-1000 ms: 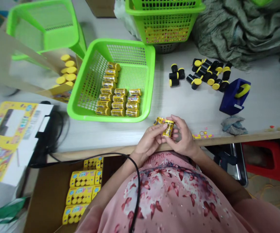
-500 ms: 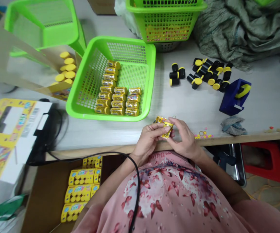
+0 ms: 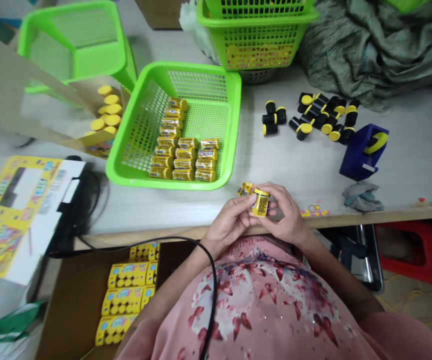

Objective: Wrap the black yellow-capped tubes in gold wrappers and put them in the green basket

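Observation:
Near the table's front edge, my left hand and my right hand hold one small canister between them. It stands roughly upright, with a yellow lid and a printed yellow label around its side. My left thumb presses on the label, while my right fingers curl around the lid and far side. Just behind the left fingers lie printed yellow labels. Beyond them, black canisters with yellow lids lie loose on the table. Labelled yellow canisters rest in rows inside the green basket.
A blue tape dispenser and a crumpled grey cloth are on the right. Stacked green baskets stand at the back. A black cable crosses the table edge. Below left, an open carton holds yellow packs.
The canister has been turned so more of its label faces up, and the label now lies flatter around it. Both hands keep their hold; the view has shifted slightly.

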A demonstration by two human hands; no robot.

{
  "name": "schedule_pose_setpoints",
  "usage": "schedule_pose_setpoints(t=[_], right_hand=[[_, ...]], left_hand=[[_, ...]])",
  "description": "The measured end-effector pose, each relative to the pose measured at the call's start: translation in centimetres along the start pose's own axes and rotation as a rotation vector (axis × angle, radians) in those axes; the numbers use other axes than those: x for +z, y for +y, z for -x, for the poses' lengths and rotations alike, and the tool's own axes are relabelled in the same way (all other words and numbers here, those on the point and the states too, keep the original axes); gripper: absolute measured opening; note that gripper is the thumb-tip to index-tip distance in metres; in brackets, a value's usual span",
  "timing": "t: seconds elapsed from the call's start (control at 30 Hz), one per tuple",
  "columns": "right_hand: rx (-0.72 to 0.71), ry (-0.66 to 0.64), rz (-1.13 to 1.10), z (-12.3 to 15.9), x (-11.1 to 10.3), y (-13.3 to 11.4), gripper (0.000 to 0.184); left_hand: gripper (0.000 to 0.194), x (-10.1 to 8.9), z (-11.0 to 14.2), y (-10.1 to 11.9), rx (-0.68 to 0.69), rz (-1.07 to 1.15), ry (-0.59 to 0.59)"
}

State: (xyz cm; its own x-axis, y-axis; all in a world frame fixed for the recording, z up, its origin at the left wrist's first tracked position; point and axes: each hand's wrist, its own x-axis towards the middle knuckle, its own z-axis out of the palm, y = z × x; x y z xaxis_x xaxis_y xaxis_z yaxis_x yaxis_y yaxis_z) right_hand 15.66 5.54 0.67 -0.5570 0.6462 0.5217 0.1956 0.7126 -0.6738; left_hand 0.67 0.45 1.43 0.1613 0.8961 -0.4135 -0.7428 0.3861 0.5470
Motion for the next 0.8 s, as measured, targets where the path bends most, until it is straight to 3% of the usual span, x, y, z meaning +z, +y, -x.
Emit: schedule_pose_setpoints(t=[0.1,0.27,0.43,0.7,0.8], right_hand=[[-0.018,0.021,0.046,0.1,0.0,0.1,0.052],[-0.028,0.003,0.018,0.3,-0.4,0.4,0.049],[-0.066,-0.024,0.067,0.5,-0.8,0.2,0.05],[-0.058,-0.075,0.166,1.0,0.2,0.8,0.052],[-0.061,-0.041,0.187,0.8,0.9,1.2,0.048]], left_hand=[[0.021,-0.2,-0.1,-0.1,0.017,0.01,0.019],[0.029,-0.2,0.0,-0.1,-0.016,-0.027,0.054],[0.027,0.4,0.1,0.4,-0.015,-0.112,0.16],[0.028,1.6,-0.3,0.3,0.297,-0.52,0.44],[0.027,1.7,-0.4,0.1,0.391,-0.598,0.478]])
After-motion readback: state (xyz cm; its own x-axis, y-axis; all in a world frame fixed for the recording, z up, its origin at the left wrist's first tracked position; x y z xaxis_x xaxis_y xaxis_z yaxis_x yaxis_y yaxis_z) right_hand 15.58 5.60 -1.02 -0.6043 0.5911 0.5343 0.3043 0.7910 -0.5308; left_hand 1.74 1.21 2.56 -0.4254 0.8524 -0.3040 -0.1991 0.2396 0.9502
